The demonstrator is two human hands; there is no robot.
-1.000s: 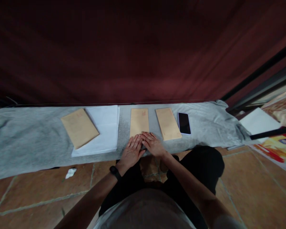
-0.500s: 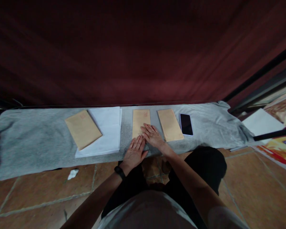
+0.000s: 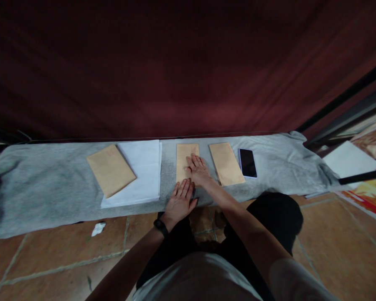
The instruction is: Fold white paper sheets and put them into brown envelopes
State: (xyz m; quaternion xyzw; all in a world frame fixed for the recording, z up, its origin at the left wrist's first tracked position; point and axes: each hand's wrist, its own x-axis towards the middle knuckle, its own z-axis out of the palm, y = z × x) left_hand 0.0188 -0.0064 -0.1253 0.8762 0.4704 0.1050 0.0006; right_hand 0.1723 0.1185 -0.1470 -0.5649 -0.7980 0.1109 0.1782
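A brown paper envelope (image 3: 183, 156) with a small red print lies flat on the grey cloth in front of me. My right hand (image 3: 198, 170) rests on its right side, palm down and fingers stretched out. At the envelope's near end lies my left hand (image 3: 179, 200), also flat with its fingers extended, a dark band on the wrist. The two hands meet or nearly meet, and they cover the lower part of the envelope. To the right is a second stack of brown envelopes (image 3: 227, 164).
A phone (image 3: 247, 163) lies right of the envelope stack. On the left, more brown envelopes (image 3: 111, 170) overlap white paper sheets (image 3: 148, 171). The grey cloth (image 3: 56, 184) covers a narrow bench against a dark red curtain (image 3: 175, 83). A crumpled white scrap (image 3: 98, 228) is on the tiled floor.
My right hand has slid a little farther up the envelope, away from me. My left hand stays at the near end. The whole view has shifted slightly.
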